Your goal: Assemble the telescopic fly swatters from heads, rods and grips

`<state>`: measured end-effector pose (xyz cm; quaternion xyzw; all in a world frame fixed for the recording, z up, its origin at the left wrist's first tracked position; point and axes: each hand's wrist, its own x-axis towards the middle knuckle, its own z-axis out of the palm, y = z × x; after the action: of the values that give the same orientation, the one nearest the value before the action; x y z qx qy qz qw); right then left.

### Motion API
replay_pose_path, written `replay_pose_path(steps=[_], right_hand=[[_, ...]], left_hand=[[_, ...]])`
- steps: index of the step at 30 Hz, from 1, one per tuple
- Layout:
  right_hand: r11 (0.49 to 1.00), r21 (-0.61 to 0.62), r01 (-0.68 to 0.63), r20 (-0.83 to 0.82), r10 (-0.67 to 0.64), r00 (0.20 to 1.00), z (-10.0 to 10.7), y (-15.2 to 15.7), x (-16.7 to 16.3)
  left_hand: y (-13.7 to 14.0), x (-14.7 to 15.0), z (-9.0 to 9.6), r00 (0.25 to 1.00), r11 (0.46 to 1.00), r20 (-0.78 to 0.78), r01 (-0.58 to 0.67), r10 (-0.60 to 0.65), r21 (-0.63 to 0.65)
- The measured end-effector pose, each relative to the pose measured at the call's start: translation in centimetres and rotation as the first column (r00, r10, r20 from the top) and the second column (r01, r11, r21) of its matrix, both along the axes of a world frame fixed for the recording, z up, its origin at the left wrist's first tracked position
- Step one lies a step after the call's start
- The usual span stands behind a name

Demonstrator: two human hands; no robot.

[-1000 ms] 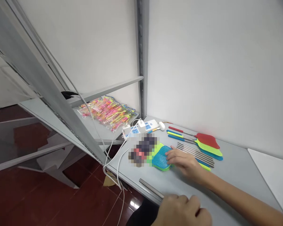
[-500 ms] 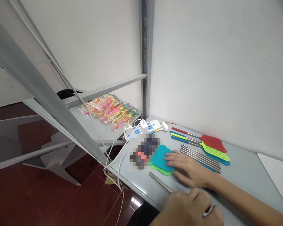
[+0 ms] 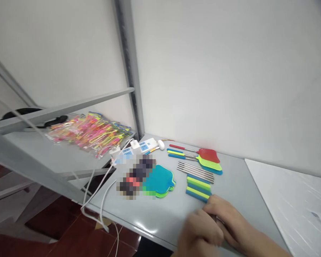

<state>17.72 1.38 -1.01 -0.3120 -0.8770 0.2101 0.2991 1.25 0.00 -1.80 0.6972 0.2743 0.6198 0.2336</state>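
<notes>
Near the front of the table my left hand [image 3: 200, 230] is closed and smeared by motion. It held a metal rod a moment ago; the rod is now mostly hidden between the hands, with only a dark bit showing. My right hand [image 3: 228, 219] meets it with curled fingers, and what they grip is hidden. Just beyond the fingertips lie several blue and yellow handle grips [image 3: 199, 187]. Further left rests a stack of fly swatter heads [image 3: 160, 178], teal over green. Several bare metal rods [image 3: 195, 171] lie side by side behind the grips.
Fly swatters with red, yellow and blue heads [image 3: 210, 159] lie by the wall. A power strip [image 3: 144, 146] with white cables stands at the back left. Bagged colourful items [image 3: 93, 134] fill a neighbouring shelf. A white panel [image 3: 278, 192] is at right.
My right hand has left the swatter heads and come back beside my left hand. The grips it hid are now uncovered. The view has turned right.
</notes>
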Motion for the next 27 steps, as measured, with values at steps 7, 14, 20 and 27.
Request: replay_pose_path(steps=[7,14,20,27], right_hand=[[0.889,-0.09,0.45,0.154,-0.434,0.888,0.1,-1.3,5.3],[0.843,0.117,0.526,0.216,-0.538,0.815,-1.7,6.4,5.5],[0.805,0.231,0.547,0.224,-0.591,0.775,-4.1,11.5,4.7],[0.834,0.269,0.482,0.259,-0.544,0.798,-4.6,12.5,4.6]], left_hand=[[5.2,-1.5,1.9,0.921,0.98,-0.386,-0.119,0.05,-0.156],[12.1,-1.2,2.0,0.513,0.918,-0.825,-0.396,0.236,0.017],[14.0,1.5,1.0,0.506,0.902,-0.815,-0.43,0.284,0.048],[11.0,5.2,-2.3,0.515,0.976,-0.85,-0.219,0.106,-0.011]])
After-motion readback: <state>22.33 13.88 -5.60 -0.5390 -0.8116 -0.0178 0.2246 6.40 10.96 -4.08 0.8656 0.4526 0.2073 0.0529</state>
